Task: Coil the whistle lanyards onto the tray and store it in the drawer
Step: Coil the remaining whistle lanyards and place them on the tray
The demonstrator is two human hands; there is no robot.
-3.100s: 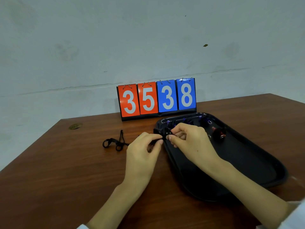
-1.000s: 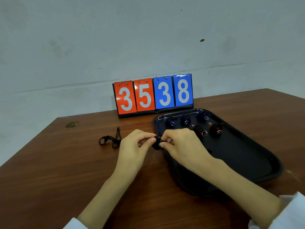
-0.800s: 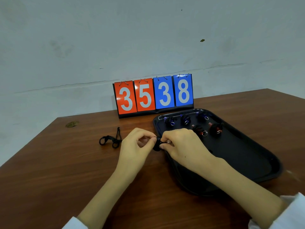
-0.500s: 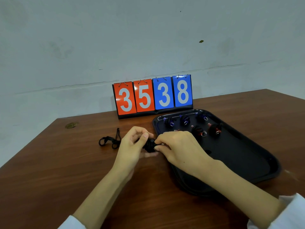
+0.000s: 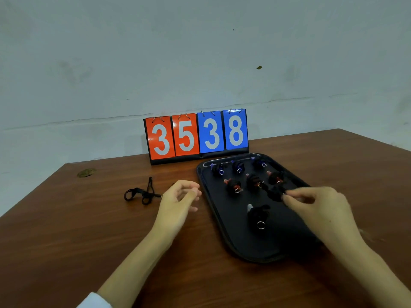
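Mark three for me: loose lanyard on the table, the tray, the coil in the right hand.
loose lanyard (image 5: 142, 193): head view, on its knotted middle.
tray (image 5: 229, 215): head view, bare floor near the left wall.
held coil (image 5: 274, 194): head view, middle of the black bundle.

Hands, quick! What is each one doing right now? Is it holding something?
Left hand: open, fingers loosely curled, holding nothing.
Right hand: pinching a coiled lanyard over the tray.
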